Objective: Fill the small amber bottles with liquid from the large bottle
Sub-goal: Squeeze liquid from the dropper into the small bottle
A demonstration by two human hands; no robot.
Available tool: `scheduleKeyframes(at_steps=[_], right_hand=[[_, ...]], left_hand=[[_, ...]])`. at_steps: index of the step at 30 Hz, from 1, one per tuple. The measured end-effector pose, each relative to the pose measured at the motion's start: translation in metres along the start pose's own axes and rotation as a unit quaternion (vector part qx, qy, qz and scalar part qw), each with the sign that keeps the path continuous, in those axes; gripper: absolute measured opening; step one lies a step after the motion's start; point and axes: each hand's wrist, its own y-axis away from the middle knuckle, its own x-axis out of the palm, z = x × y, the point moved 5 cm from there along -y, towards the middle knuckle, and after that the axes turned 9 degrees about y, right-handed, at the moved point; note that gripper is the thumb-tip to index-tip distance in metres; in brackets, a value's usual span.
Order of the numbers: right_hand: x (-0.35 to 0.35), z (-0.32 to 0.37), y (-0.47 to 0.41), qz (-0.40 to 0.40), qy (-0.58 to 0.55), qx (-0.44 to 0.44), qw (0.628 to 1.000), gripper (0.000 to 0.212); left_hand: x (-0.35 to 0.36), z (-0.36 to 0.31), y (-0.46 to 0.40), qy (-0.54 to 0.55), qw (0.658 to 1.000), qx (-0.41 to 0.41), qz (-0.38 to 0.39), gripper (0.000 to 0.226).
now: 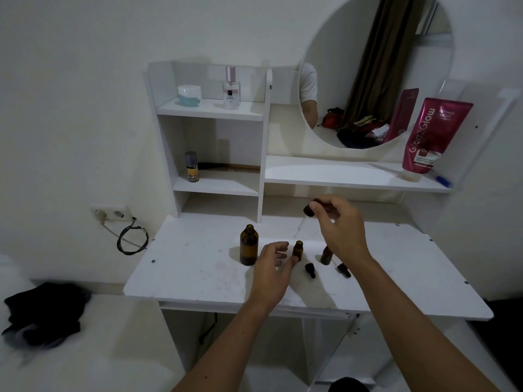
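Observation:
The large amber bottle [249,245] stands uncapped on the white table [198,267]. To its right is a small amber bottle [297,249], uncapped, with my left hand [273,271] loosely around its base, thumb touching it. A second small amber bottle [326,255] stands partly hidden behind my right wrist. My right hand [339,224] is raised above the table and pinches a black dropper cap [310,209] whose clear glass pipette [300,225] slants down towards the first small bottle. Two more black dropper caps [310,270] [343,270] lie on the table in front.
White shelves behind hold a jar [189,95], a perfume bottle [231,89], a small spray can [192,166] and a comb [229,167]. A pink tube [433,137] leans by the round mirror [376,69]. A wall socket with cable [111,215] is at left; dark cloth [44,315] lies on the bed.

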Motion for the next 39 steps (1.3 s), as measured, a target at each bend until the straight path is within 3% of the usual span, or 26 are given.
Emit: scheduleKeyframes(at_steps=[3, 6, 10, 12, 18, 24, 39], right_hand=[[0.003, 0.016, -0.004, 0.004, -0.031, 0.005, 0.999, 0.017], [0.013, 0.035, -0.005, 0.011, -0.067, 0.007, 0.998, 0.015], [0.027, 0.056, -0.006, 0.01, -0.107, -0.002, 0.994, 0.016], [0.032, 0.064, -0.007, 0.009, -0.12, -0.006, 0.993, 0.016], [0.048, 0.071, -0.007, 0.033, -0.104, -0.021, 0.994, 0.015], [0.058, 0.071, -0.012, 0.04, -0.094, -0.028, 0.994, 0.015], [0.059, 0.075, -0.01, 0.032, -0.029, -0.104, 0.994, 0.012]], left_hand=[[-0.026, -0.006, 0.012, 0.014, 0.999, 0.032, 0.01, 0.027], [-0.062, -0.009, 0.018, -0.028, 0.997, 0.064, -0.026, 0.018], [-0.106, -0.006, 0.01, -0.054, 0.986, 0.085, -0.13, 0.033], [-0.114, -0.007, 0.003, -0.058, 0.983, 0.091, -0.146, 0.045], [-0.101, 0.008, -0.016, -0.031, 0.998, 0.023, -0.053, 0.073], [-0.1, 0.01, -0.023, -0.033, 0.999, 0.012, -0.034, 0.051], [-0.101, 0.01, -0.022, -0.033, 0.999, 0.01, -0.04, 0.05]])
